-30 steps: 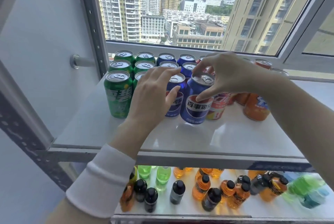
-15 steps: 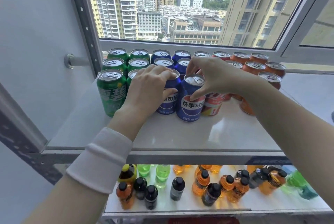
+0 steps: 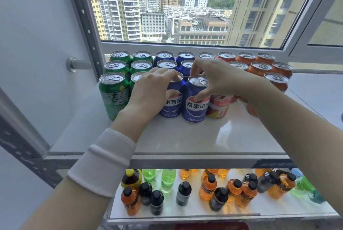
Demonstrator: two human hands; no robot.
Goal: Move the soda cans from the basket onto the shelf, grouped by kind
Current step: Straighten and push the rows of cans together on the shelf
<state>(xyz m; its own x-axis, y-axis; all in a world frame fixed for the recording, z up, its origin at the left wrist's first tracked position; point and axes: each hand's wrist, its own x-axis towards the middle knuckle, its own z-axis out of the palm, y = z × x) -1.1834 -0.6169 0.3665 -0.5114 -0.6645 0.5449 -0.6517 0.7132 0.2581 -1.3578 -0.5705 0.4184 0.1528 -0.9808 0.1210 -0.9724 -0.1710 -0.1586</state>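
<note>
On the shelf (image 3: 185,140), front row: the left hand (image 3: 150,88) wraps the left blue can (image 3: 171,108), the right hand (image 3: 219,77) pinches the right blue can (image 3: 194,110), both upright. Shelf also holds green cans (image 3: 114,96), red can (image 3: 220,107), orange cans (image 3: 259,67), grouped. The basket is unseen; likely nearly finished.

L hand (image 3: 152,90) grips blue can (image 3: 171,106); R hand (image 3: 220,79) grips adj. blue can (image 3: 194,109), on shelf (image 3: 204,140).

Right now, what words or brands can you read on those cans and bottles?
"百事可", last character cut off at the edge: right blue can.
"事可乐", start hidden by the left hand: left blue can.
"雪碧": front green can.
Too blurred or hidden: the red can logo, small print under the blue logos, labels on the bottles.
</note>
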